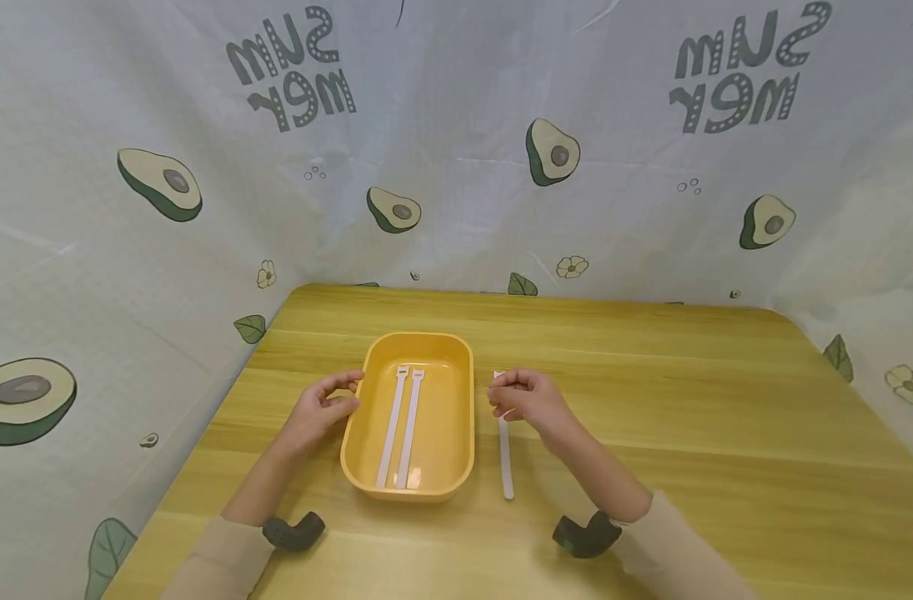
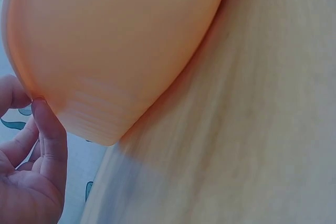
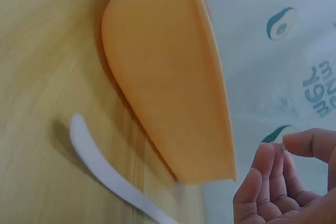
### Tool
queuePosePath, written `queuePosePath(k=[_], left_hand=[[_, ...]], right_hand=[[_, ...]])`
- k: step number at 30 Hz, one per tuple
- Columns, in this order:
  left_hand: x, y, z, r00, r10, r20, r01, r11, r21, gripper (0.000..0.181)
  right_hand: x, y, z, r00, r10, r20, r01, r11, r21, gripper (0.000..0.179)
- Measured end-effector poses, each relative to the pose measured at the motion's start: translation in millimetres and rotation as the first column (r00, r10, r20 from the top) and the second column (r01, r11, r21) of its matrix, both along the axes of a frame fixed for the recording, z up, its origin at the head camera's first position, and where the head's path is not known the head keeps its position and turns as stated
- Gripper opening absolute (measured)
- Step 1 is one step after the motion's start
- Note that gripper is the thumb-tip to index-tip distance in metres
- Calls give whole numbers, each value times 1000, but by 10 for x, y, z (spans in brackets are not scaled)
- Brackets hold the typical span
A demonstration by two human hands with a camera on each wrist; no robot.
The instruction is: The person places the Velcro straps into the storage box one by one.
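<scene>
A yellow tray (image 1: 467, 433) with rounded corners stands on the table, its deep side wall (image 2: 121, 40) filling much of the left wrist view. My left hand (image 1: 317, 412) pinches its left rim between thumb and fingers. Two white cable straps (image 1: 392, 425) with slotted heads lie side by side inside it. A third white cable strap (image 1: 505, 458) is outside, right of the tray, bent in the right wrist view. Over its head end hovers my right hand (image 1: 529, 404), fingers loosely curled and thumb close to the fingertips. Nothing shows between those fingers (image 3: 262, 161).
The wooden table (image 1: 689, 417) reaches well out to the right of the tray. A pale curtain (image 1: 456, 125) printed with avocados hangs behind its far edge and along both sides. Each wrist wears a dark mount (image 1: 587, 535).
</scene>
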State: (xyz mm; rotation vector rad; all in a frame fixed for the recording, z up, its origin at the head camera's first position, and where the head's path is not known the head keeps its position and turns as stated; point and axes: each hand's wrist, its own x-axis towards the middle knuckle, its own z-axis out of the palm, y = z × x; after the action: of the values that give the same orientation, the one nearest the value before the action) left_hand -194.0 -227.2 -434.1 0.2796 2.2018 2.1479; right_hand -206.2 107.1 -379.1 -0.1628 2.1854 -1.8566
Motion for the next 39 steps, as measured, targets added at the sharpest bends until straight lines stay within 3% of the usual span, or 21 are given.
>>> queuePosePath(k=[23, 26, 31, 39], left_hand=[[-6, -16, -5, 1000, 8, 9, -8, 1000, -10, 44], [-3, -9, 4, 1000, 10, 18, -10, 1000, -6, 44], [-2, -3, 8, 1000, 11, 18, -11, 1000, -6, 43], [0, 3, 5, 1000, 19, 18, -19, 1000, -10, 43]], right_hand=[[-125, 132, -410, 996, -93, 6, 92, 991, 94, 12], [-130, 110, -454, 991, -125, -40, 131, 973, 188, 9], [-111, 74, -480, 982, -145, -123, 181, 916, 359, 8], [-68, -6, -465, 972, -109, -209, 197, 862, 466, 15]])
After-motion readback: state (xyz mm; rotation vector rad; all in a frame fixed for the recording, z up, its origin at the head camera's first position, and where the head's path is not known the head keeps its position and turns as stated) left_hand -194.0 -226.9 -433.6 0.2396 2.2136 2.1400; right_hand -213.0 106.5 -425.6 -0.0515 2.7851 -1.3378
